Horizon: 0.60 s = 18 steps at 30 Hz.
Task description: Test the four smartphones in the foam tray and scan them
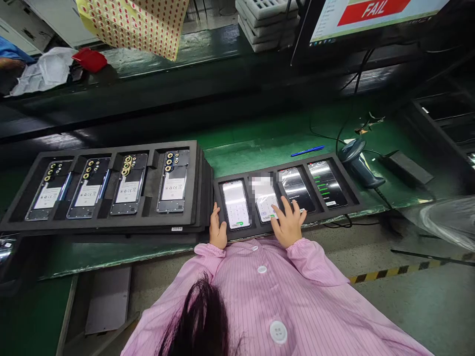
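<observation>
A black foam tray in front of me holds several phones face up. The leftmost phone and the one beside it have bright white screens. The third phone looks mostly dark, and the rightmost shows green text on black. My left hand rests at the tray's left end, beside the leftmost phone, holding nothing. My right hand is spread over the near edge, its fingertips at the lower ends of the second and third phones.
Stacked foam trays at left hold several phones with exposed backs. Behind lie a blue pen and a handheld scanner with cables. A monitor reads FAIL; a person's sleeve shows far left.
</observation>
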Available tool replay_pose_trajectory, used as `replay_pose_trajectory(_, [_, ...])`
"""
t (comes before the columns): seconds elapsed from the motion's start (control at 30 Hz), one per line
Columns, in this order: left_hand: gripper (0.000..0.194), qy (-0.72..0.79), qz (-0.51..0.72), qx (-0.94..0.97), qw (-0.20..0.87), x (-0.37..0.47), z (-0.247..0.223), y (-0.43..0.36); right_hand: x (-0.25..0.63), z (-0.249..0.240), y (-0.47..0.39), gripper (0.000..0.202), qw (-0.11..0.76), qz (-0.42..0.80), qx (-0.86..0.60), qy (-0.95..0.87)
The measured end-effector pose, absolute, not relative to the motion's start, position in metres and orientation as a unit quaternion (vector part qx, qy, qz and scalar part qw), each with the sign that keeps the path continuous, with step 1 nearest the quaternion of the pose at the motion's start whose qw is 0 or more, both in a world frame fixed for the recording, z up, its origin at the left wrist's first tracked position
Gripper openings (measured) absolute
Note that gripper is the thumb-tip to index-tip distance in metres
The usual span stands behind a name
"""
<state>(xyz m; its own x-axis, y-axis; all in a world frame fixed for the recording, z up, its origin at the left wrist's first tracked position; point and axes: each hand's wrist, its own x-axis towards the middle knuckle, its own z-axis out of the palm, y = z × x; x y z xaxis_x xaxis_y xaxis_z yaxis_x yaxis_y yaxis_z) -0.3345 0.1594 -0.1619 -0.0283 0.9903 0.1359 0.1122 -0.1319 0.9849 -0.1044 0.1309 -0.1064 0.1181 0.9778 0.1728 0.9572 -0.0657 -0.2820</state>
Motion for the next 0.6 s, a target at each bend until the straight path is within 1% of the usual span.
replay_pose_trajectory(0.17, [0.045,0.500,0.512,0.557,0.423,-0.335,-0.162,0.159,-0.099,-0.104,0.144,0.031,0.175,0.023,-0.744,-0.645])
replay_pose_trajectory(0.37, [0.045,0.499,0.512,0.554,0.426,-0.334,-0.163,0.159,-0.100,-0.111,0.134,0.027,0.199,0.003,-0.731,-0.652])
replay_pose_trajectory(0.6, [0.045,0.500,0.514,0.555,0.422,-0.334,-0.161,0.159,-0.098,-0.108,0.158,0.039,0.125,0.027,-0.763,-0.633])
